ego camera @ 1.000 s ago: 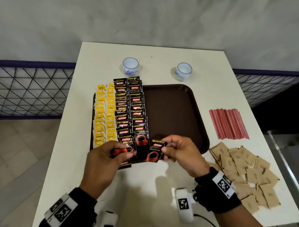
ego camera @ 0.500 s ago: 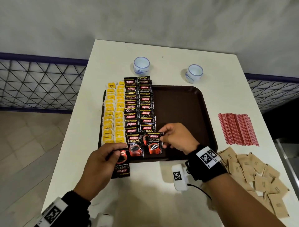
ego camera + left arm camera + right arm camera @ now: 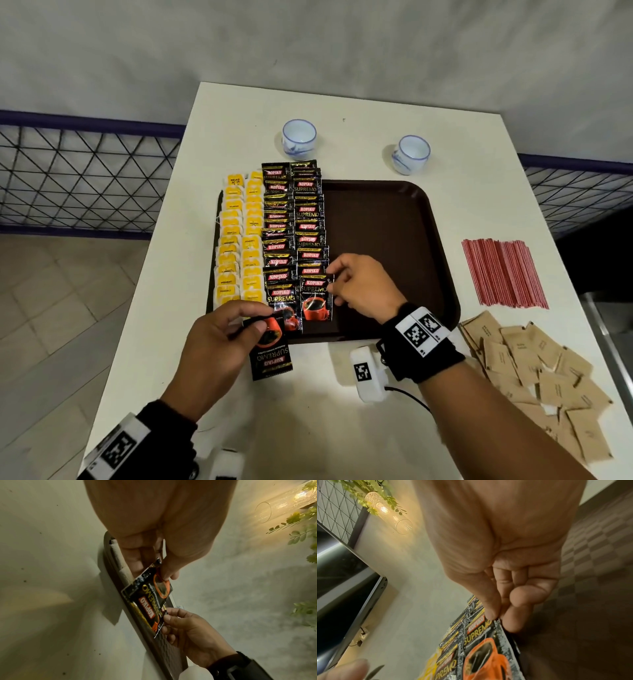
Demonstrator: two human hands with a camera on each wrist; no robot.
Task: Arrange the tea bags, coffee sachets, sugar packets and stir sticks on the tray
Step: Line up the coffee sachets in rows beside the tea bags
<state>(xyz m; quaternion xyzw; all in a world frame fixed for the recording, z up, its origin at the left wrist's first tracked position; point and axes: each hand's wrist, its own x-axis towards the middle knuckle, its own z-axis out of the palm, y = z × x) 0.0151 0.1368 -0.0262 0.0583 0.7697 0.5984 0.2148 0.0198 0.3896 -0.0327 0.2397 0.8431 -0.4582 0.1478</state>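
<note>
Two hands are each pinching a coffee sachet: right hand should be squaring its sachet against the row, while left hand is keeping the spare sachet ready.

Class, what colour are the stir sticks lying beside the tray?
Red: the stir sticks show best in the head view.

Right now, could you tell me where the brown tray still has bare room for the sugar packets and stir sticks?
The brown plastic tray is bare across its right half, between the black coffee sachets and its right rim. Its left half is crowded: yellow tea bags, sachets, and the right hand pinching the nearest sachet.
</note>
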